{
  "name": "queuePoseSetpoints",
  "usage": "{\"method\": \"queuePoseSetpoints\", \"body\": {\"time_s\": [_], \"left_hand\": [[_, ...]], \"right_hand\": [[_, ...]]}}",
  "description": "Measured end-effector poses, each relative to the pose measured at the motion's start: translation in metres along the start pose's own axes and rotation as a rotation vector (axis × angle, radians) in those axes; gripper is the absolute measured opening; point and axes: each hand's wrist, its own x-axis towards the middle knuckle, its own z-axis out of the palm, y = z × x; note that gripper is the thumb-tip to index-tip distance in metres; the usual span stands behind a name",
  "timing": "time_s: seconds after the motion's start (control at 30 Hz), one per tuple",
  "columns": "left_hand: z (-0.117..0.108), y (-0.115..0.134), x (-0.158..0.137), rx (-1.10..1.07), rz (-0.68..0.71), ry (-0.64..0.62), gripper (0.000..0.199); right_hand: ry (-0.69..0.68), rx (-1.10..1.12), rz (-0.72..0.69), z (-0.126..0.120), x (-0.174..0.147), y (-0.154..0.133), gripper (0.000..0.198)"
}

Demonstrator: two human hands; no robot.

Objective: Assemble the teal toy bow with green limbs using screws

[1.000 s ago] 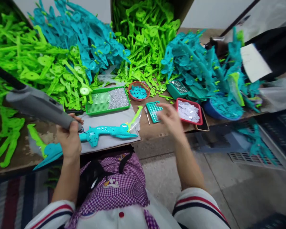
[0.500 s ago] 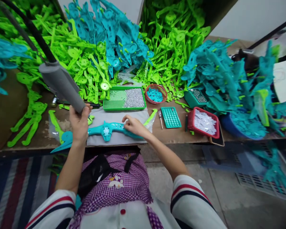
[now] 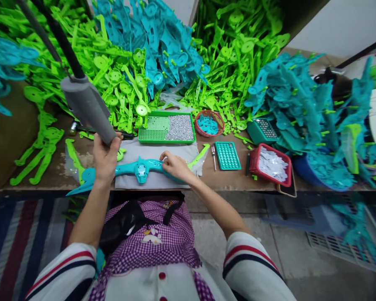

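My left hand (image 3: 105, 163) is wrapped around the lower end of a grey electric screwdriver (image 3: 86, 110), which hangs at a tilt from a dark rod and cable. Below it lies a long teal plastic part (image 3: 141, 170) with a raised centre, flat along the bench's front edge on a grey cloth (image 3: 127, 182). My right hand (image 3: 177, 167) rests over the part's right arm, fingers curled and closed on it; a small piece between the fingertips cannot be made out. The screwdriver's tip is hidden behind my left hand. Lime-green curved pieces (image 3: 74, 159) lie at both ends.
Behind the cloth sits a green tray (image 3: 153, 141) of small metal screws, beside a red basket (image 3: 209, 133) of teal pieces. To the right are a small screwdriver (image 3: 213, 156), a teal tray (image 3: 227, 155) and a red bin (image 3: 271, 180). Lime and teal parts pile up behind.
The camera view has shifted slightly. Both hands keep nearly the same place, the left still on the electric screwdriver and the right still on the teal part.
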Motion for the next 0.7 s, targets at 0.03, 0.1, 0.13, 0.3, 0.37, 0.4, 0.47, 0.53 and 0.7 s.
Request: {"method": "queuePoseSetpoints", "body": {"time_s": [0.03,0.1,0.13,0.3,0.37,0.4,0.47,0.53,0.7], "left_hand": [[-0.003,0.0,-0.002,0.023,0.013,-0.013,0.048],[-0.018,0.002,-0.009,0.106,0.047,-0.022,0.052],[-0.03,0.003,-0.014,0.181,0.066,-0.008,0.054],[-0.113,-0.009,-0.041,0.729,0.126,0.269,0.043],[-0.137,-0.022,-0.042,0.789,0.024,0.306,0.043],[-0.145,-0.029,-0.041,0.769,-0.063,0.294,0.045],[-0.151,-0.04,-0.036,0.646,-0.252,0.281,0.053],[-0.15,-0.046,-0.035,0.455,-0.355,0.339,0.062],[-0.143,-0.027,-0.074,0.017,-0.415,0.472,0.065]], "right_hand": [[-0.006,-0.054,0.001,0.0,-0.001,0.0,0.023],[-0.014,-0.125,-0.003,0.001,-0.006,0.0,0.022],[-0.003,-0.141,-0.001,0.002,-0.011,0.0,0.022],[0.201,0.147,-0.096,0.012,-0.042,-0.034,0.028],[0.175,0.482,-0.254,0.027,-0.043,-0.062,0.027],[0.111,0.63,-0.313,0.039,-0.04,-0.075,0.028],[-0.06,0.851,-0.333,0.069,-0.033,-0.096,0.033],[-0.365,0.983,-0.254,0.104,-0.028,-0.104,0.039],[-0.529,1.512,0.162,0.162,-0.035,-0.1,0.056]]}}
